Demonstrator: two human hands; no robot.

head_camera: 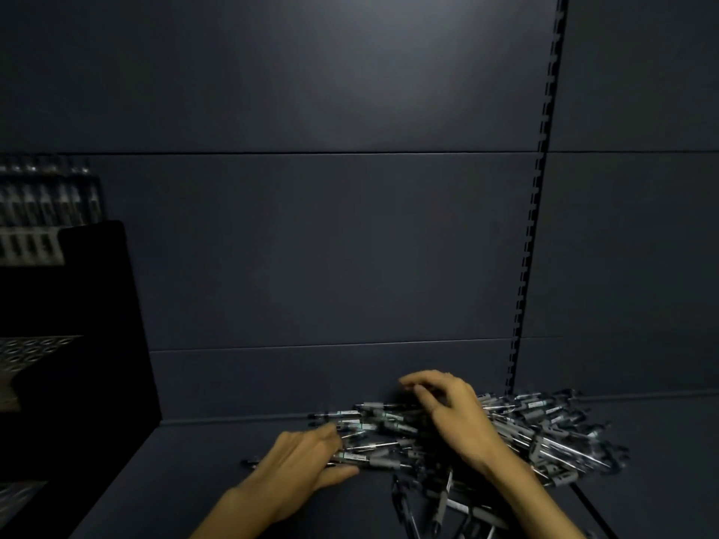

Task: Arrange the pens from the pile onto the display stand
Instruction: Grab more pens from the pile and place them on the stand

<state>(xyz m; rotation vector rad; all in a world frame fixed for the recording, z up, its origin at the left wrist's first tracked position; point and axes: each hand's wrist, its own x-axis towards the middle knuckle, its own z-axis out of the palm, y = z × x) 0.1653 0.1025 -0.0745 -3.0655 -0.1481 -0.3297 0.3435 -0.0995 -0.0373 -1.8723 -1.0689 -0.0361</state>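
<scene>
A big pile of grey and black pens (544, 433) lies on the dark shelf at the lower right. My left hand (299, 464) rests flat on the pile's left edge, fingers straight over a few pens, thumb on the shelf. My right hand (447, 410) hovers over the middle of the pile with its fingers curved down among the pens; whether they hold one is hidden. The black display stand (78, 344) stands at the far left, with rows of pens (42, 204) in its upper tiers and perforated tiers below.
A dark back wall (330, 247) closes the shelf behind the pile. A slotted upright rail (533, 212) runs down the wall at the right. Bare shelf surface (186, 472) lies between the stand and the pile.
</scene>
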